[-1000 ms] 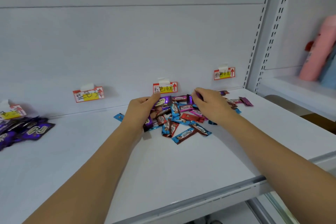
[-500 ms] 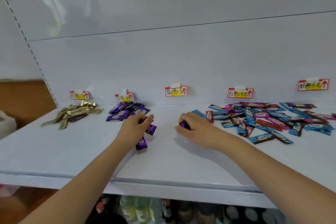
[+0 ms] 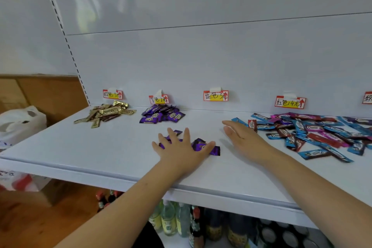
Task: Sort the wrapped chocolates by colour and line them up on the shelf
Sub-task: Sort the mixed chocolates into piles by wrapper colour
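My left hand [image 3: 181, 147] lies flat with spread fingers on several loose purple chocolates [image 3: 201, 145] in the middle of the white shelf [image 3: 112, 147]. My right hand [image 3: 243, 137] is flat and empty just to their right, fingers straight, beside the edge of a mixed heap of blue, red, pink and purple chocolates [image 3: 314, 131]. A sorted purple pile [image 3: 161, 115] sits under the second price tag [image 3: 159, 99]. A gold pile [image 3: 106, 112] lies at the far left.
Price tags line the back panel, among them a blue-colour tag [image 3: 215, 95] with bare shelf below and a red-colour tag [image 3: 289, 102]. Bottles [image 3: 181, 221] stand on the lower shelf. A white plastic bag [image 3: 20, 121] and cardboard boxes are at the left.
Both hands carried purple chocolates left from the mixed heap and set them down. They have opened: the left now presses flat on the chocolates and the right is empty.
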`<state>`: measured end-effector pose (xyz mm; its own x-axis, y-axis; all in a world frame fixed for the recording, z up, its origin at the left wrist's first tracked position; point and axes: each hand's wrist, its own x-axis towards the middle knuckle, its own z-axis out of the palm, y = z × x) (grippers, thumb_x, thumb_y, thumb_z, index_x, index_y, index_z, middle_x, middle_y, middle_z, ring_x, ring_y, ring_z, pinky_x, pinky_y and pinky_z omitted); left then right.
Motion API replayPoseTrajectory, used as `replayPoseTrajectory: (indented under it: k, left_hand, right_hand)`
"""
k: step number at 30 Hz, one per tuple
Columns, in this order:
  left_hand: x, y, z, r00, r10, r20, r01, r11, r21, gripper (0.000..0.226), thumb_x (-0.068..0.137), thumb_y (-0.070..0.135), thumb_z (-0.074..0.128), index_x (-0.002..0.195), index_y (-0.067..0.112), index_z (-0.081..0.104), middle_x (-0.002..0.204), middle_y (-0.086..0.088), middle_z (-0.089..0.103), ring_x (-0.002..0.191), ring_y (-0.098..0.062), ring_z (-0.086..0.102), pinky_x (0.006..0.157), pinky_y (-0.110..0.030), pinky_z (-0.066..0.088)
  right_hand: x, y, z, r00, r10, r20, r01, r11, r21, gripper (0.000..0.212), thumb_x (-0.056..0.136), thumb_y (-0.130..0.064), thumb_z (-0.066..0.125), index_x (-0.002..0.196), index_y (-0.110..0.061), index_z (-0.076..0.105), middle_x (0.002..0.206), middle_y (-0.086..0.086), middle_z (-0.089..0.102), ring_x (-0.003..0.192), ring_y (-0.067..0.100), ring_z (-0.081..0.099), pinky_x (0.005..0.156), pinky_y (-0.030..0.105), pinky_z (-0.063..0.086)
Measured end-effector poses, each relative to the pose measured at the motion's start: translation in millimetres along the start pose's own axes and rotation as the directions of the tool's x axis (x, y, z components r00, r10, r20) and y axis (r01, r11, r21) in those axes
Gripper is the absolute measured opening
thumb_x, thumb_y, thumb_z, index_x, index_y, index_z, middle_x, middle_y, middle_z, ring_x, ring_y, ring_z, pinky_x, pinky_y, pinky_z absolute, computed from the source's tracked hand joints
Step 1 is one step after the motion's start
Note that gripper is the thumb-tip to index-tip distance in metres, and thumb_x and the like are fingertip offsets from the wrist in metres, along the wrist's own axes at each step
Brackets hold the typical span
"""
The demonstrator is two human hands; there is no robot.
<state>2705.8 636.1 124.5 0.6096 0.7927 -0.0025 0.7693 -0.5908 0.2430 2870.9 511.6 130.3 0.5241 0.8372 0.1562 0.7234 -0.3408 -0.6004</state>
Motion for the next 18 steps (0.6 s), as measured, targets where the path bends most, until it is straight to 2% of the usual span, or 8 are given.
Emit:
replayPoseTrajectory:
  k: [5,8,11,18]
  left_hand:
    - [29,27,8,0.986,-0.153,-0.063,0.157,0.986,0.063,0.105,0.07,0.093,0.02,0.155,0.03,0.014,0.163,-0.018,0.003,0.144,-0.051,0.0,0.109,-0.07,-0.003]
    - [47,4,4,0.979,-0.181,-0.094,0.186,0.982,0.045,0.104,0.073,0.091,0.023,0.156,0.031,0.006,0.163,-0.019,-0.001,0.144,-0.051,0.001,0.112,-0.066,-0.001]
    - [67,-36,-2,0.956,-0.223,-0.19,0.227,0.974,-0.004,0.108,0.071,0.093,0.027,0.156,0.033,-0.002,0.162,-0.018,-0.006,0.144,-0.051,0.003,0.115,-0.063,0.003]
    - [117,-71,-15,0.966,-0.17,-0.194,0.178,0.984,0.024,0.112,0.065,0.098,0.025,0.155,0.035,0.0,0.163,-0.014,-0.001,0.147,-0.044,0.005,0.112,-0.067,0.01]
  right_hand:
    - [3,3,3,1.0,0.0,0.01,0.001,0.997,-0.08,0.051,0.103,-0.049,0.03,0.148,-0.027,0.037,0.154,-0.007,0.037,0.141,0.012,0.032,0.114,0.032,0.027]
    - [3,1,3,0.998,-0.042,0.046,0.05,0.978,-0.204,0.049,0.104,-0.046,0.031,0.148,-0.026,0.039,0.153,-0.006,0.039,0.14,0.013,0.033,0.11,0.029,0.027]
    - [4,0,6,0.996,-0.076,0.045,0.086,0.959,-0.271,0.047,0.103,-0.043,0.035,0.145,-0.023,0.043,0.152,-0.005,0.039,0.139,0.013,0.034,0.111,0.027,0.027]
    - [7,2,12,0.993,-0.113,0.017,0.112,0.936,-0.333,0.044,0.102,-0.044,0.036,0.139,-0.022,0.045,0.148,-0.007,0.041,0.134,0.013,0.038,0.108,0.03,0.034]
